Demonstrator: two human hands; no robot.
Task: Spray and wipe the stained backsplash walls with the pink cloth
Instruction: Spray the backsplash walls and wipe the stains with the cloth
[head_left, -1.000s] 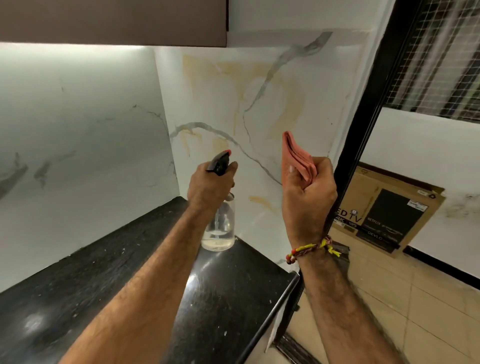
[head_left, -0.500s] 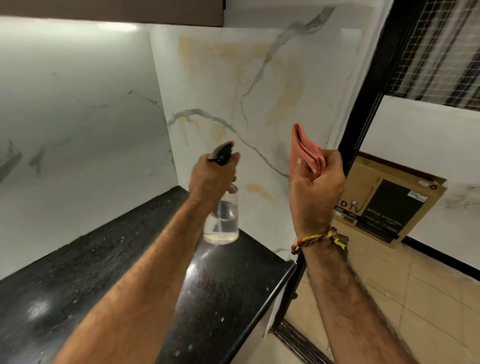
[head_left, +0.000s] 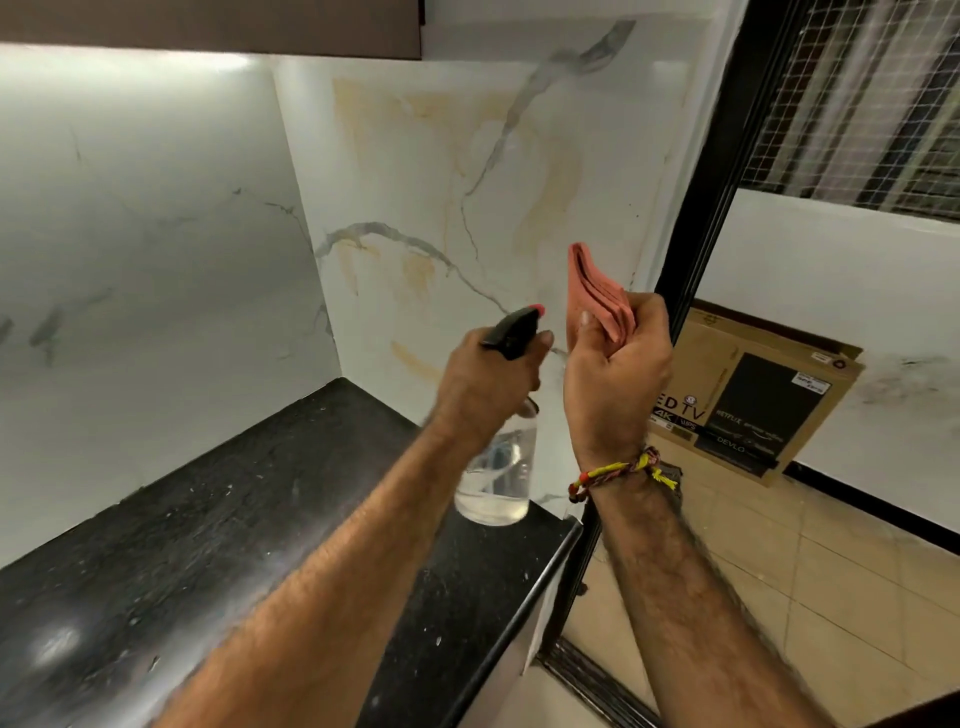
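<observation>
At the frame's centre the folded pink cloth (head_left: 597, 293) stands upright, pinched in the right hand (head_left: 615, 374), just beside the left hand (head_left: 485, 382) curled round a clear spray bottle (head_left: 498, 467), before the yellow-stained backsplash wall (head_left: 467, 208) above a black countertop (head_left: 234, 545).

— What's the surface down at the lower left of the frame?

— A black stone counter (head_left: 218, 561), glossy, running from the bottom left up to the corner near the middle. Pale specks and smears are scattered over it, and a bright glare sits at the far lower left.

— And at the right?

— A beige tiled floor (head_left: 779, 561). A cardboard TV box (head_left: 753, 400) stands on it, leaning against the white wall.
</observation>
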